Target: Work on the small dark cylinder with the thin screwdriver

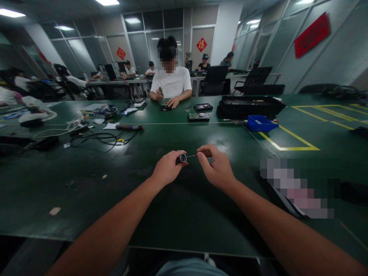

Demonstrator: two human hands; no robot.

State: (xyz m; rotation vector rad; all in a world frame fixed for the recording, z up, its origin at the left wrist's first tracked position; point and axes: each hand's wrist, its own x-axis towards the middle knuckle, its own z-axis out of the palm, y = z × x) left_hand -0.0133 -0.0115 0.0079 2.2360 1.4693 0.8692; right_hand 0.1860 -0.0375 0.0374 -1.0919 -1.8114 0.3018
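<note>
Over the green table, my left hand (pixel 166 168) is closed around a small dark cylindrical part (pixel 183 158). Its round, metal-rimmed end faces me, and my fingers hide the rest. My right hand (pixel 217 168) grips a thin screwdriver (pixel 192 156) by its handle, of which a little red shows. The slim metal shaft points left at the side of the cylindrical part; whether the tip touches it I cannot tell.
Across the green table (pixel 161 138), a person (pixel 172 82) in white works on a small dark object. Hard drives (pixel 199 116), a black tray (pixel 250 106) and a blue bin (pixel 262 123) lie beyond my hands. Cables (pixel 106 140) and a pen-like tool (pixel 129 127) are left; a blurred-out flat item (pixel 296 189) is right.
</note>
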